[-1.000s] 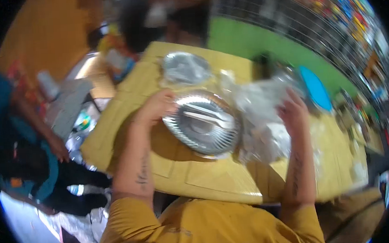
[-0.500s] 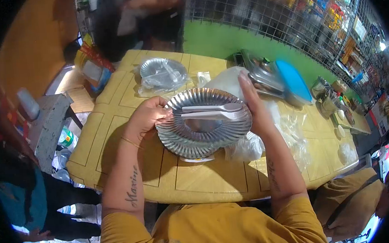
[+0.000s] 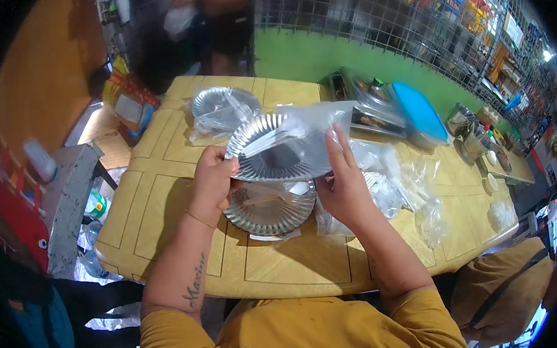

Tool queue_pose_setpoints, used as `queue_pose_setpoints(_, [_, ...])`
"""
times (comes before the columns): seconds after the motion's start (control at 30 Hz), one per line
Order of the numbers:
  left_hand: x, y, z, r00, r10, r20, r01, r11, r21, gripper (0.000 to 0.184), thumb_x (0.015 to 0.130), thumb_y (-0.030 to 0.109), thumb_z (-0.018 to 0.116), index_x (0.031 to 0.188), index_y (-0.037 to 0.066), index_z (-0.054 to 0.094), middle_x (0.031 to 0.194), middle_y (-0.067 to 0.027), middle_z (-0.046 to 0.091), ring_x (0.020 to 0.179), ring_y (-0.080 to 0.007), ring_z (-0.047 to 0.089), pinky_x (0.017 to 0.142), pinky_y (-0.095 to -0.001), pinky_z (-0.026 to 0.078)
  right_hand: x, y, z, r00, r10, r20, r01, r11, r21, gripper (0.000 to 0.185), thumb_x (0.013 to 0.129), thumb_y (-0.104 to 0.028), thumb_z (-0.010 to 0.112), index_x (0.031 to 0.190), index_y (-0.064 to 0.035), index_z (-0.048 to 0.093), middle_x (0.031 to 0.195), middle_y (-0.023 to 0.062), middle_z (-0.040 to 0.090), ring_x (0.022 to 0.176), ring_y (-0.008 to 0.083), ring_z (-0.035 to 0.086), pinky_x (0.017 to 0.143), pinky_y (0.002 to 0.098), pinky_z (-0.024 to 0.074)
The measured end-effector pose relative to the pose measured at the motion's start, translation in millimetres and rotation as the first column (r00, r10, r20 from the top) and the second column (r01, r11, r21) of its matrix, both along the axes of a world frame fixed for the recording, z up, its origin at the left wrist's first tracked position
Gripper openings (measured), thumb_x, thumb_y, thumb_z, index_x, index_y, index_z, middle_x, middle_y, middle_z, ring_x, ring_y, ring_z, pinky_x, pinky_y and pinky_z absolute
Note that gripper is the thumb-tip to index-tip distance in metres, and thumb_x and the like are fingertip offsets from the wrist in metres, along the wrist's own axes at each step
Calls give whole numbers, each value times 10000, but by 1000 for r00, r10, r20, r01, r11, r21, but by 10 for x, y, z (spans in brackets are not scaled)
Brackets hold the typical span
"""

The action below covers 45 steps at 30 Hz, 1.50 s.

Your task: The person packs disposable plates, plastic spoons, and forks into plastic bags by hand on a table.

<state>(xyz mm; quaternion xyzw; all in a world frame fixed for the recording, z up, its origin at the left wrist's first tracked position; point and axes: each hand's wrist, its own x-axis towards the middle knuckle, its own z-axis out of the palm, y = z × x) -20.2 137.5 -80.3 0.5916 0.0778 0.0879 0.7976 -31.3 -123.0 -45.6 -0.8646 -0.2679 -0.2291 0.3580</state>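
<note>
My left hand (image 3: 212, 178) pinches the left rim of a silver foil plate (image 3: 281, 161), which is raised and tilted and carries white plastic cutlery (image 3: 269, 141). A clear plastic bag (image 3: 326, 117) covers the plate's right part. My right hand (image 3: 344, 179) grips the bag and plate at the right edge, fingers pointing up. Below, a second silver plate (image 3: 275, 220) with cutlery rests on the yellow table (image 3: 309, 261). A bagged plate (image 3: 223, 107) lies farther back on the left.
Crumpled clear bags (image 3: 420, 194) lie right of my hands. Behind them stand a lidded food container (image 3: 366, 98) and a blue-lidded tub (image 3: 420, 114). A grey bench (image 3: 69, 187) is at the left. People stand at the far side and at the left.
The upper plate has lifted and tilted, exposing the second plate below. The clear bag now extends over its right part, and my right hand has moved down and left to its edge.
</note>
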Motion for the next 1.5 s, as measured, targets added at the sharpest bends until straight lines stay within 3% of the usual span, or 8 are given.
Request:
queue_pose_setpoints(0.2, [16, -71, 12, 996, 94, 7, -94, 995, -31, 163, 885, 53, 585, 1023, 78, 502, 836, -29, 595, 678, -117, 572, 500, -275, 494, -201, 44, 167, 973, -232, -1, 218, 915, -340, 749, 768, -76, 671, 1449, -26, 363, 1548, 201, 293, 911, 376, 661, 692, 418, 569])
queue_pose_setpoints(0.5, [-38, -202, -5, 974, 223, 30, -220, 973, -73, 154, 935, 77, 563, 1038, 81, 448, 918, -52, 574, 718, -135, 580, 516, -302, 518, -236, 215, 11, 917, -101, 386, 270, 869, -414, 654, 753, -88, 690, 1350, 61, 471, 1478, 222, 377, 1126, 407, 539, 915, 473, 477])
queue_pose_setpoints(0.7, [-154, -325, 84, 971, 238, 24, -231, 960, -156, 175, 934, 59, 530, 1062, 69, 412, 983, -87, 545, 751, -167, 597, 565, -337, 576, -229, 354, -199, 920, 46, 388, 64, 962, -266, 654, 720, -55, 701, 1327, 78, 498, 1373, 248, 445, 1167, 411, 490, 984, 470, 406])
queue_pose_setpoints(0.9, [-132, -356, -35, 966, 247, 80, -221, 944, -245, 174, 930, 59, 526, 1050, 73, 402, 984, -85, 527, 783, -170, 593, 589, -363, 591, -337, 450, -24, 828, 26, 560, 169, 941, -294, 603, 748, 3, 689, 1317, 87, 507, 1317, 239, 484, 1190, 382, 481, 944, 432, 454])
queue_pose_setpoints(1.17, [-255, -424, 100, 988, 150, 37, -129, 932, -340, 193, 916, 100, 554, 1058, 96, 423, 977, -51, 514, 794, -152, 571, 636, -348, 562, -57, 202, -52, 789, -32, 614, -35, 995, 97, 356, 684, 110, 723, 1017, 5, 652, 969, 147, 611, 908, 290, 597, 738, 346, 509])
queue_pose_setpoints(1.23, [-255, -389, -54, 953, 192, 233, -187, 981, -48, 216, 910, 115, 562, 1085, 102, 436, 972, -42, 520, 796, -148, 570, 656, -334, 547, -45, 163, -1, 791, -92, 605, -28, 982, 186, 265, 680, 117, 715, 891, -15, 622, 837, 127, 611, 827, 282, 601, 710, 359, 495])
queue_pose_setpoints(1.33, [-330, -418, 112, 990, 104, 98, -80, 972, -223, 238, 902, 131, 565, 1114, 102, 463, 963, -36, 538, 807, -148, 573, 682, -312, 519, 14, 129, -80, 809, -157, 567, 51, 979, 199, 361, 622, 136, 682, 917, -53, 592, 872, 118, 588, 870, 314, 579, 762, 402, 487])
queue_pose_setpoints(1.5, [-302, -530, 139, 965, 205, 164, -192, 977, -94, 215, 895, 139, 565, 1085, 73, 487, 932, -44, 557, 779, -149, 583, 662, -304, 508, -48, 311, -261, 889, 170, 426, -292, 925, 241, 328, 678, 123, 606, 955, -44, 548, 908, 140, 564, 837, 336, 575, 720, 394, 481])
